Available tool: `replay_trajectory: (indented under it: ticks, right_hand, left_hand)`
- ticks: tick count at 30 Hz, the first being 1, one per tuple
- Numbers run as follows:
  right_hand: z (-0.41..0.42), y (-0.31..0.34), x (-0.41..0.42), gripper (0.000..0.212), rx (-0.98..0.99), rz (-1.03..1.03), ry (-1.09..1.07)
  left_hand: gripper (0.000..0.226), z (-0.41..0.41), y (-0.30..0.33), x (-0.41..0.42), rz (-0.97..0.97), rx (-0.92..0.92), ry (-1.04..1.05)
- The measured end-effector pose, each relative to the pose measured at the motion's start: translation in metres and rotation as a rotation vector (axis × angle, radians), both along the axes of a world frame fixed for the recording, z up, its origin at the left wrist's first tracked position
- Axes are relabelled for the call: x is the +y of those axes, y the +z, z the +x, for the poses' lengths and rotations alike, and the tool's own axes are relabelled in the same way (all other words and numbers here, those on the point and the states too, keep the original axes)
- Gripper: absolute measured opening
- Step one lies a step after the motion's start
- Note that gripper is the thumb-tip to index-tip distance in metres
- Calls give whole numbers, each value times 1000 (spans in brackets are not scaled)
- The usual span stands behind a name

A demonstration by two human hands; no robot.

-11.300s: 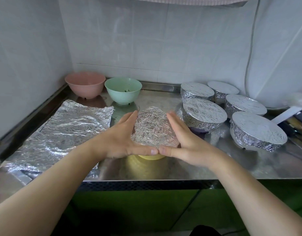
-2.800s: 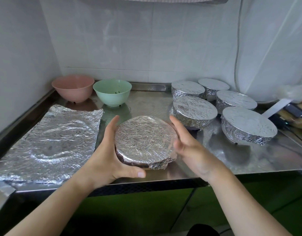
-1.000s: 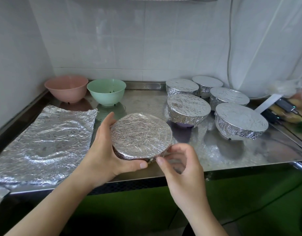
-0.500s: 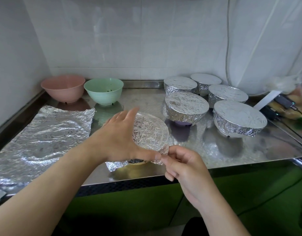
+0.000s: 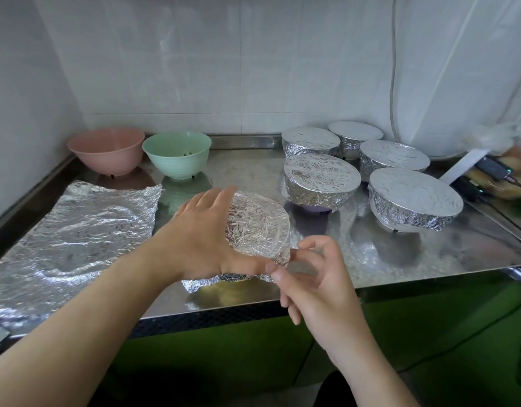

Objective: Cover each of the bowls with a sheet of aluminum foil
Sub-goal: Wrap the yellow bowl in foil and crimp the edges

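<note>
No writing is legible. The left hand (image 5: 200, 230) lies flat, fingers straight, against the foil-covered bowl (image 5: 257, 227); the right hand (image 5: 309, 277) pinches its foil edge, grip clenched on it.

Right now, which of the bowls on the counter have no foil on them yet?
The pink bowl and the green bowl, side by side at the back left. Both are open-topped; every other bowl wears foil, including the one between the hands.
</note>
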State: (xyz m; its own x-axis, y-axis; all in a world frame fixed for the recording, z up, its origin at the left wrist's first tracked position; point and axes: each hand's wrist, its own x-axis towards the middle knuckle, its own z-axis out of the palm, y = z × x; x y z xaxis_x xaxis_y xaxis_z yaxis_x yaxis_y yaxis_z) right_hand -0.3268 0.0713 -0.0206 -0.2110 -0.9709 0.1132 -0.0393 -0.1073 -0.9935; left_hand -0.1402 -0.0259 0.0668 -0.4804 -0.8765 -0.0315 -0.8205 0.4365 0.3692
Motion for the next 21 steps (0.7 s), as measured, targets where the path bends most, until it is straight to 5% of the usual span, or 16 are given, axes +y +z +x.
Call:
replay_trajectory:
  ticks: [3, 11, 21]
  right_hand:
    - [5, 3, 1, 41, 140, -93, -49]
    - [8, -6, -1, 26, -39, -72, -90]
    - [25, -4, 4, 26, 186, -139, -285]
  left_hand:
    - [149, 0, 1, 1, 0, -8, 5]
    - [152, 0, 0, -1, 7, -33, 3]
    - [152, 1, -4, -5, -17, -57, -5]
